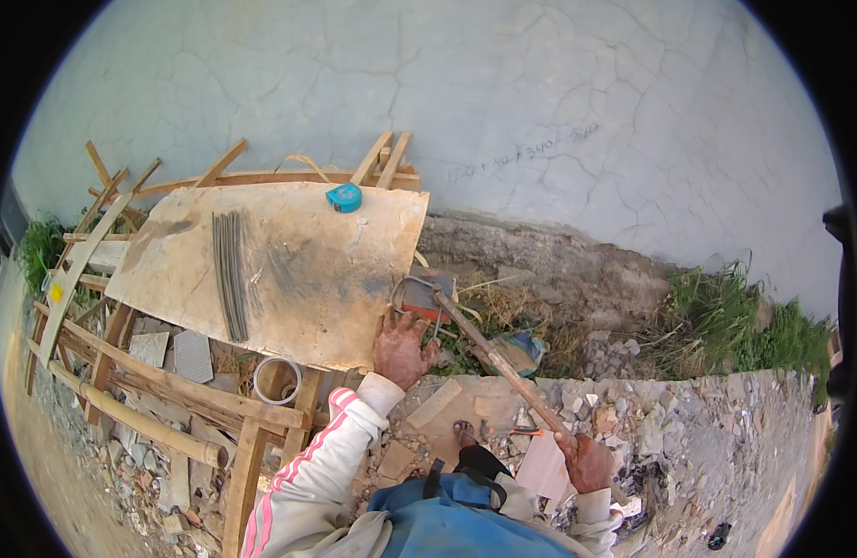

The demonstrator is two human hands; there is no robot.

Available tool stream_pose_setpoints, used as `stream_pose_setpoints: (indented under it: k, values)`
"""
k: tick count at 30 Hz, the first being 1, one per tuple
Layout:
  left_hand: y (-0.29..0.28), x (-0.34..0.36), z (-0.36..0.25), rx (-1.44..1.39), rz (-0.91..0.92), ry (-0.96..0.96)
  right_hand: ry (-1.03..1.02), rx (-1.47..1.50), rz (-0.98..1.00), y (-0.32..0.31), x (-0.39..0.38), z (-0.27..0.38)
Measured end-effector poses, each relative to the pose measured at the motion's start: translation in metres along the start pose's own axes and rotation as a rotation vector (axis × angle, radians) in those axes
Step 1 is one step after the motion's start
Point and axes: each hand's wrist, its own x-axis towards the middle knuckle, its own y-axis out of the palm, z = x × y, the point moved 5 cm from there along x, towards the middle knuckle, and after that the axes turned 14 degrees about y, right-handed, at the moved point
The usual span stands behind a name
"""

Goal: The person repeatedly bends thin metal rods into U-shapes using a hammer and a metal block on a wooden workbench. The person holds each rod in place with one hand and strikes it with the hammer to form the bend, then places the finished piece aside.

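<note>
My right hand (pixel 588 463) is wrapped round the lower end of a long rusty metal bar (pixel 512 372), which slants up and left. Its far end meets a dark block with a reddish side (pixel 428 290) at the right edge of a worn board (pixel 307 307). Beside that block my left hand (pixel 405 348) lies at the board's edge, fingers bent and thumb out, on a thin bent steel rod (pixel 395 290). The fingertips are partly hidden. A bundle of straight steel rods (pixel 228 274) lies on the board's left half, and a teal tape measure (pixel 344 197) sits at its back edge.
A rough timber frame (pixel 186 386) carries the board, with a bamboo pole (pixel 140 423) at its front left. A grey pipe ring (pixel 278 380) rests by a post. Rubble (pixel 698 437) covers the ground. Behind stands a cracked pale wall (pixel 577 112), with grass (pixel 717 312) at its foot.
</note>
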Motion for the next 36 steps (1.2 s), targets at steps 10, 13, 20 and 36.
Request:
stream_pose_setpoints:
  k: [10,13,20,36]
  values:
    - [-0.007,0.003,0.004,0.023,0.013,0.045,-0.021,0.126,0.238,-0.003,-0.019,0.007]
    - [-0.007,0.001,0.003,-0.007,0.006,0.011,-0.054,0.109,0.216,-0.008,-0.008,0.006]
    - [-0.006,0.001,0.004,-0.042,-0.003,0.051,-0.073,0.097,0.163,-0.008,-0.012,0.008]
    - [-0.016,0.009,0.014,0.038,0.057,0.122,0.049,0.159,0.187,0.007,-0.085,0.036]
